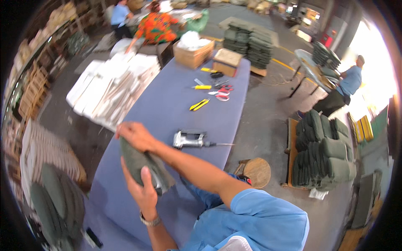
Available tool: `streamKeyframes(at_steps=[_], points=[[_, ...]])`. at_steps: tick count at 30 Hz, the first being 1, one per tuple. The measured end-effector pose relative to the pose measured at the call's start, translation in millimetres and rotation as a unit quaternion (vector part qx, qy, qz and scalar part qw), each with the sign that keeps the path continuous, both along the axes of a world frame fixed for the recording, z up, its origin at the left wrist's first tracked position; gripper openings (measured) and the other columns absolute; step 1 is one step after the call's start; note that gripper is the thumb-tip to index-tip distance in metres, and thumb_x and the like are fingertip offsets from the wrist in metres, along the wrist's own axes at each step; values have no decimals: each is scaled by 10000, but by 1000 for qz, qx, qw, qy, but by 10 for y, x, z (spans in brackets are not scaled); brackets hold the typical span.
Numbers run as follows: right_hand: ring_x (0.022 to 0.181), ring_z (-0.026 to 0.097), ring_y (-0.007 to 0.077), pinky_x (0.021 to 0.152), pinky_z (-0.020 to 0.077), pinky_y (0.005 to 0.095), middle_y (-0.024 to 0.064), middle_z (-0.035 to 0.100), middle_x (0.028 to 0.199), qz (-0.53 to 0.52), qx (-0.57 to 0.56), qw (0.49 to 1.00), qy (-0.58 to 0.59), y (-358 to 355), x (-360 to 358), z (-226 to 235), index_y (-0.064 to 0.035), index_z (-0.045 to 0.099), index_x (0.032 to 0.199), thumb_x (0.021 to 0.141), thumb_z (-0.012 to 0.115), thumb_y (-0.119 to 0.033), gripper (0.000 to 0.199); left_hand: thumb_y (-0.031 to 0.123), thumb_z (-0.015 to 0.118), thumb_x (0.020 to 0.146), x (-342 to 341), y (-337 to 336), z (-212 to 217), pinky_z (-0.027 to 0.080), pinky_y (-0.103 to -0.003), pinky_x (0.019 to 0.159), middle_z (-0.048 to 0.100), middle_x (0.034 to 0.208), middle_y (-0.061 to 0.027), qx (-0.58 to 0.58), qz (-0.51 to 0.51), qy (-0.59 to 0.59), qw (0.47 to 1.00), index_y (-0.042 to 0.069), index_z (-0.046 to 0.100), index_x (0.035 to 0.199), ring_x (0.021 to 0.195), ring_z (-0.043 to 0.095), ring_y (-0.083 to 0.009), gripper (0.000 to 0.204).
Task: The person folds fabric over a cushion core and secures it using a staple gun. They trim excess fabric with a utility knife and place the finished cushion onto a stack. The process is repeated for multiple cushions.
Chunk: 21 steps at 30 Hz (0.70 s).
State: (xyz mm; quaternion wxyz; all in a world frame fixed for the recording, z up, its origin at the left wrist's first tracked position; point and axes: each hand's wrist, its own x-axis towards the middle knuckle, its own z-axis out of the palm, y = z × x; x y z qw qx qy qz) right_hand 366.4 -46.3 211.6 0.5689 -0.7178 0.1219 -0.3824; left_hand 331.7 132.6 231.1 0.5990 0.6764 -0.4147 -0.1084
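Observation:
A dark green fabric-covered cushion piece (138, 161) is held up over the blue-covered table (167, 104), tilted between both my hands. My left hand (142, 190), with a metal watch on its wrist, grips the near end and underside, thumb pressed on the side. Over the far end curls my right hand (137, 136), its fingers bent round the edge. A pale patch shows at the cushion's near end, too blurred to make out. To the right of my hands lies a silver staple gun (190, 139) with its hose running toward the table's right edge.
Yellow-handled pliers (199, 104), red-handled scissors (222, 95) and a yellow knife (202, 87) lie farther up the table, before two boxes. Green cushions (58, 201) stand at lower left. A wooden stool (256, 172) and stacked cushions (322, 154) are on the right. People work beyond.

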Motion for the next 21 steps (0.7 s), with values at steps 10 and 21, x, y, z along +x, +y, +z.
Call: streamKeyframes(at_steps=[10, 21], points=[[766, 607, 219, 770, 481, 367, 118, 681, 767, 83, 1, 994, 75, -428, -132, 69, 1, 734, 807, 987, 482, -397, 505, 109, 589, 963, 183, -154, -43, 311, -470, 1221, 306, 1630, -325, -47, -69, -110, 990, -60, 292, 1587, 1535, 265, -475, 712], [903, 676, 238, 822, 562, 383, 126, 701, 1003, 139, 90, 985, -44, -840, 184, -979, -9, 643, 1168, 1092, 462, -405, 442, 16, 587, 919, 421, -16, -202, 197, -543, 1276, 290, 1699, -104, -64, -70, -236, 967, 158, 424, 1582, 1575, 138, -447, 698]])
